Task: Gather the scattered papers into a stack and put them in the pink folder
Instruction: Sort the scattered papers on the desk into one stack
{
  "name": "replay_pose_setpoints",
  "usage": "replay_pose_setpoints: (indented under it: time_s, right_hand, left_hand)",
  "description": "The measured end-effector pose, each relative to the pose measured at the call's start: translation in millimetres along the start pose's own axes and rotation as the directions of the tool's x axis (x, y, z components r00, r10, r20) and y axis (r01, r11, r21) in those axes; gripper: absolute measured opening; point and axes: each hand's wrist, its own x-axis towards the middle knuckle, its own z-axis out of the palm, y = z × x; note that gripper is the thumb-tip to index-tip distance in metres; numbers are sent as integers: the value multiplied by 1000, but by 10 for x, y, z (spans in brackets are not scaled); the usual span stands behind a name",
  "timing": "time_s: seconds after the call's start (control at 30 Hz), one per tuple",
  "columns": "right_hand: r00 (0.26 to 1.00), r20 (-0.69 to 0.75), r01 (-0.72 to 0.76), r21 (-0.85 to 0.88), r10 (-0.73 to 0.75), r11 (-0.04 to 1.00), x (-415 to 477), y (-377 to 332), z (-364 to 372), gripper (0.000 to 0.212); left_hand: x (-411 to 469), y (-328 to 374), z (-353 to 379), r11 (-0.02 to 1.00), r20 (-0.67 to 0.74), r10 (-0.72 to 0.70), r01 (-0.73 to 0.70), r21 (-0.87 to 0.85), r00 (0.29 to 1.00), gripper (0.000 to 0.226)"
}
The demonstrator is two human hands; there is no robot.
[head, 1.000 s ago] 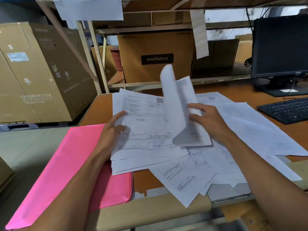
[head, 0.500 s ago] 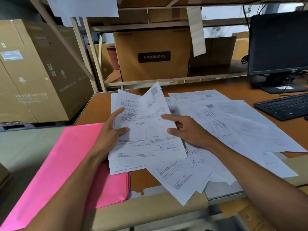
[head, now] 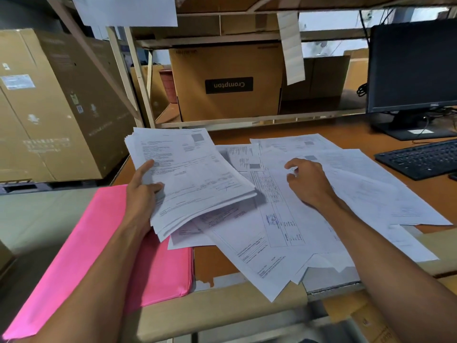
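My left hand (head: 141,194) grips a stack of printed papers (head: 193,174) by its left edge, thumb on top, and holds it lifted and tilted above the desk. Several more scattered papers (head: 291,226) lie overlapping on the wooden desk (head: 217,266), from the middle to the right. My right hand (head: 309,181) rests on these loose sheets with its fingers loosely curled and fingertips touching the paper. The pink folder (head: 99,248) lies shut at the desk's left front corner, partly under my left forearm and overhanging the edge.
A black keyboard (head: 420,157) and a monitor (head: 413,68) stand at the right back. A metal shelf with a cardboard box (head: 227,82) runs behind the desk. A large carton (head: 49,105) stands on the left. The desk's front edge is close to the papers.
My left hand has lifted the stack off the desk and tilted it. My right hand has let go of the sheet it added and moved right onto the loose papers.
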Motion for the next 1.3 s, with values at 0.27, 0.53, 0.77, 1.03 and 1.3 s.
replay_pose_setpoints:
  time_s: [0.27,0.53,0.77,1.03,1.3]
  right_hand:
    - [974,188,138,-45,-128,989,-69,-52,87,33]
    - [829,529,362,-256,-183,897,243,-428,375,70]
    - [872,455,344,-310,-179,886,204,-293,256,70]
    - [948,311,141,-220,-67,965,182,295,-310,38]
    - [983,140,-79,-251,117,965,292,229,63,61]
  left_hand:
    - [63,-57,21,1000,39,-27,26,13,999,65]
    - [7,-48,38,999,76,5,-9,42,997,63]
    - [2,-48,56,1000,82,22,-22,0,996,63]
    - [-52,10,77,997,22,36,-34,-62,999,63]
    - [-8,-42,69,998,34,36,-34,-53,999,63]
